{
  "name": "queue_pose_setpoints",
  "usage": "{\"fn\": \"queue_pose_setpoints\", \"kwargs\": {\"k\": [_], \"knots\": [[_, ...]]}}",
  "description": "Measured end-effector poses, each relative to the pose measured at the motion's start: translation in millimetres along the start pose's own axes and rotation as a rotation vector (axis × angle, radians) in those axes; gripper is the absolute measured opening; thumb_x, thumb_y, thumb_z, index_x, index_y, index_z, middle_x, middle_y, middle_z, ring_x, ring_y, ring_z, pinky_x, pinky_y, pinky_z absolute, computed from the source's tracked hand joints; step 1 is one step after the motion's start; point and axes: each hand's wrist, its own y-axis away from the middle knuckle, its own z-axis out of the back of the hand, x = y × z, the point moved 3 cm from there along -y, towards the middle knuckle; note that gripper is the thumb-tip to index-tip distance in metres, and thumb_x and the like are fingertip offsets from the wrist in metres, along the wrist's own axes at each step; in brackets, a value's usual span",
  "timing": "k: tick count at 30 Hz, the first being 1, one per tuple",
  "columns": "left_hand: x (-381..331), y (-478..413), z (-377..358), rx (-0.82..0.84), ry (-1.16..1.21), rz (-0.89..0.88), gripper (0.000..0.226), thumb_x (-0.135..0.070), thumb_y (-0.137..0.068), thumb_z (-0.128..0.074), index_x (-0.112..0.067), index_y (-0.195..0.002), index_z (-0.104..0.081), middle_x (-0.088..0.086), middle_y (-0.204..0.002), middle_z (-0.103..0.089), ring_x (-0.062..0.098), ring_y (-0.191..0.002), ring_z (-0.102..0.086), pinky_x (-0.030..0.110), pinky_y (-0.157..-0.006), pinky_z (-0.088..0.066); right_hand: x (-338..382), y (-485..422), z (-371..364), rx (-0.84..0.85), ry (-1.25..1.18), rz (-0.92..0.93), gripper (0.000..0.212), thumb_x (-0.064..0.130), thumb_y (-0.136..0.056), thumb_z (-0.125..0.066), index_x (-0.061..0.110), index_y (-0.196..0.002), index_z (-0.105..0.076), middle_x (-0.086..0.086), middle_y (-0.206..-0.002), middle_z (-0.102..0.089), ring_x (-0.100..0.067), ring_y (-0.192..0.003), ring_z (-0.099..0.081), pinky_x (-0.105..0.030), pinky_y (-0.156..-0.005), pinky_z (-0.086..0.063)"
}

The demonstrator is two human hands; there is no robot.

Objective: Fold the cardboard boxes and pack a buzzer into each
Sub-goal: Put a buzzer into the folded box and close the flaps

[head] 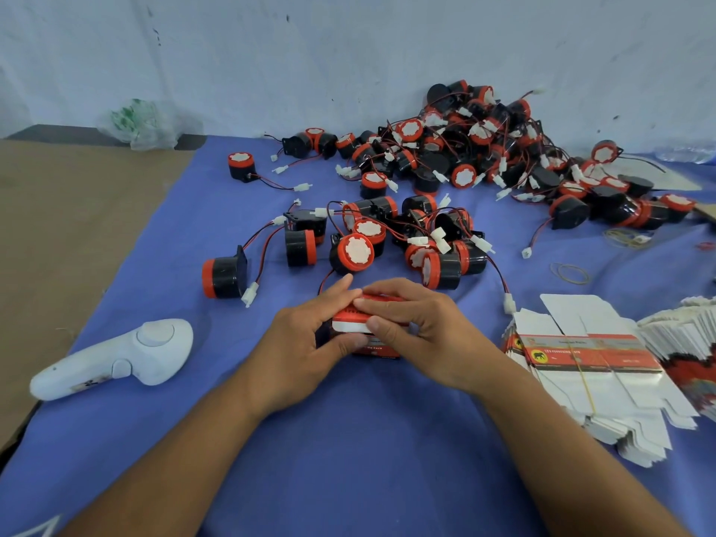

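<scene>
A small red and white cardboard box (362, 323) sits on the blue cloth (348, 439) at the centre. My left hand (306, 339) grips its left side, thumb under the front edge. My right hand (418, 327) holds its right side, with fingers laid over the top flap and the thumb on the white flap. What is inside the box is hidden. Several black buzzers with red caps and wires (352, 251) lie just beyond the hands, and a larger heap of buzzers (484, 149) lies at the back right. A banded stack of flat boxes (589, 362) lies to the right.
A white handheld controller (128, 356) lies at the left on the cloth. Brown cardboard (58, 246) covers the surface left of the cloth. Loose rubber bands (571, 273) lie at the right. A plastic bag (143, 124) sits against the back wall.
</scene>
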Motion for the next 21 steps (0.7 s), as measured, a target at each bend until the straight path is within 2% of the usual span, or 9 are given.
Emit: {"fn": "queue_pose_setpoints", "kwargs": {"k": [2,5,10,13,18,21], "knots": [[-2.7,-0.3,2.3,0.008,0.016,-0.012,0.056,-0.04,-0.089,-0.055,-0.024,-0.142,-0.048,-0.017,-0.149,-0.037,-0.02,-0.133,-0.027,0.004,-0.106,-0.027,-0.8,0.9,-1.5,0.006,0.014,0.016,0.032,0.025,-0.1,-0.06,0.02,-0.13,-0.066,0.004,-0.139,-0.057,-0.013,-0.127,-0.053,-0.04,-0.104,-0.047],[-4.7,-2.2,5.0,0.013,0.015,-0.022,0.05,-0.035,-0.093,-0.048,-0.018,-0.14,-0.052,-0.016,-0.146,-0.041,-0.019,-0.133,-0.029,0.004,-0.107,-0.026,-0.9,1.8,-1.9,-0.031,0.047,0.054,0.033,0.026,-0.1,-0.059,0.02,-0.132,-0.065,0.003,-0.142,-0.058,-0.011,-0.131,-0.051,-0.038,-0.106,-0.046],[-6.7,-5.4,8.2,-0.069,-0.029,-0.052,0.043,-0.033,-0.092,-0.05,-0.016,-0.13,-0.063,-0.01,-0.136,-0.057,-0.011,-0.126,-0.046,0.012,-0.105,-0.039,-2.5,1.7,-3.1,-0.083,0.069,0.066,0.034,0.029,-0.101,-0.057,0.021,-0.133,-0.065,0.003,-0.141,-0.059,-0.011,-0.131,-0.052,-0.037,-0.104,-0.049],[-8.3,-4.7,9.4,-0.103,-0.078,-0.11,0.041,-0.031,-0.093,-0.053,-0.011,-0.126,-0.066,-0.006,-0.129,-0.063,-0.005,-0.122,-0.053,0.012,-0.101,-0.043,-2.7,2.3,-3.1,-0.071,0.07,0.058,0.034,0.031,-0.102,-0.055,0.021,-0.133,-0.065,0.004,-0.141,-0.059,-0.009,-0.131,-0.051,-0.036,-0.103,-0.049],[-10.0,-5.9,13.5,-0.111,-0.108,-0.154,0.038,-0.029,-0.094,-0.052,-0.009,-0.122,-0.068,-0.01,-0.121,-0.063,-0.001,-0.117,-0.056,0.007,-0.094,-0.044,-2.0,1.5,-2.5,-0.031,0.066,0.035,0.033,0.03,-0.103,-0.053,0.02,-0.132,-0.066,0.005,-0.142,-0.058,-0.008,-0.132,-0.05,-0.037,-0.104,-0.048],[-10.8,-3.4,14.5,-0.087,-0.148,-0.194,0.035,-0.026,-0.093,-0.055,-0.008,-0.12,-0.069,-0.007,-0.124,-0.063,0.002,-0.117,-0.058,0.01,-0.096,-0.046,-1.7,2.3,-2.4,-0.013,0.081,0.032,0.032,0.03,-0.102,-0.055,0.02,-0.131,-0.066,0.006,-0.144,-0.056,-0.008,-0.134,-0.048,-0.037,-0.106,-0.047]]}}
